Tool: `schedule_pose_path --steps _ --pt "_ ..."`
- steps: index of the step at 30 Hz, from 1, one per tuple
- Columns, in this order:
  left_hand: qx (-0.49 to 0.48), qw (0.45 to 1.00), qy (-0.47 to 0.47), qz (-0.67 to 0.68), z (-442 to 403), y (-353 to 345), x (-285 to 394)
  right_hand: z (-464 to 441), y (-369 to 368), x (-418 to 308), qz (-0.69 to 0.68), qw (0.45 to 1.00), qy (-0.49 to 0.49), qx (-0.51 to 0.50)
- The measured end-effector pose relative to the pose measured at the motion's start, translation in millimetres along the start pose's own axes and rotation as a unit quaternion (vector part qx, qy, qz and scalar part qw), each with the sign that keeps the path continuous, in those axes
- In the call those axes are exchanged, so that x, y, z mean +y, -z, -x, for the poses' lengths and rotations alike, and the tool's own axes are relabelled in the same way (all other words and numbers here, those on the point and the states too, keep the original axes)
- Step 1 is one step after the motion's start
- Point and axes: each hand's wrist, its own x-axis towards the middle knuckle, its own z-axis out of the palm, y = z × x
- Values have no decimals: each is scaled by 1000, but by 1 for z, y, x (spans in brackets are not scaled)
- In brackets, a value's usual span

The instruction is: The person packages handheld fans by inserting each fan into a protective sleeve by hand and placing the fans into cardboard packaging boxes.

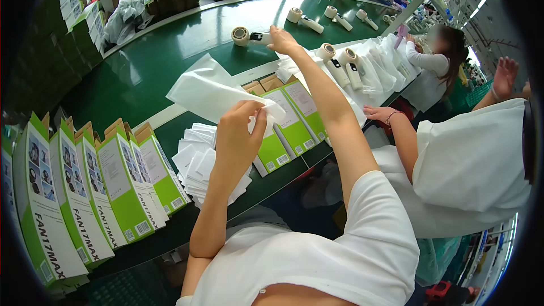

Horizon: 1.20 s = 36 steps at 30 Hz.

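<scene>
Two things are held at once, one in each bare hand. The left hand (241, 127), near the middle of the frame, has its grip pinched together on the edge of a white plastic bag (207, 86). The bag sticks out to the upper left, over the green table (153, 76). The right hand (284, 41) reaches up to the top middle of the frame, and its grip is closed on the handle end of a white handheld fan (241, 37). That fan lies on the table, with its round head toward the left. Three more fans (341, 21) lie in a row to the right of it. Lower down on the right, two fans (339, 73) lie side by side on a pile of white bags (382, 68). Just under the left hand is a messy heap of small white papers (201, 161). Green and white boxes (122, 192) stand in a row at the lower left, with FAN17MAX on their sides. More boxes (294, 114) sit in the middle, between the two arms. At the right, a person in white (470, 164) has one hand (381, 114) at the table edge.
</scene>
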Motion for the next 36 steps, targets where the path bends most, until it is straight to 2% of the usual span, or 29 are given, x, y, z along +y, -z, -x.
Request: schedule_pose_path --steps 2,4,6,7,9,11,12,14,16,19,23,25,29,35,36 --pt "-38 998 38 -24 9 -9 -8 26 21 -8 -7 1000 21 1" --pt "-77 993 75 -46 16 -15 -12 57 46 -17 -119 992 -37 16" --pt "-77 992 81 -53 18 -18 -18 90 61 -15 -145 987 -40 55" --pt "-77 992 82 -59 17 -19 -20 108 68 -13 -212 974 -33 71" --pt "-78 991 82 -71 13 -21 -24 161 89 -18 -383 916 -59 104" --pt "-70 993 76 -56 10 -25 -24 217 95 -20 -468 862 -25 191" --pt "-64 995 72 -41 10 -29 -23 249 105 -33 -507 832 -39 221" --pt "-52 997 62 -9 7 -35 -23 306 111 -50 -517 819 -58 243" --pt "-47 997 65 -7 4 -41 -25 351 106 -71 -568 782 -88 242" --pt "-25 997 76 -7 0 -47 -29 395 85 -104 -503 808 -156 262" --pt "-11 998 68 6 4 -52 -24 405 63 -117 -457 827 -171 278" --pt "-2 998 67 9 8 -54 -23 406 57 -123 -444 834 -171 280" --pt "74 997 6 -37 7 -55 -23 394 52 -131 -403 856 -161 282" --pt "45 997 -9 -56 6 -43 -21 391 48 -132 -388 883 -142 224" --pt "35 994 -24 -98 7 -42 -20 390 51 -131 -375 890 -130 224"
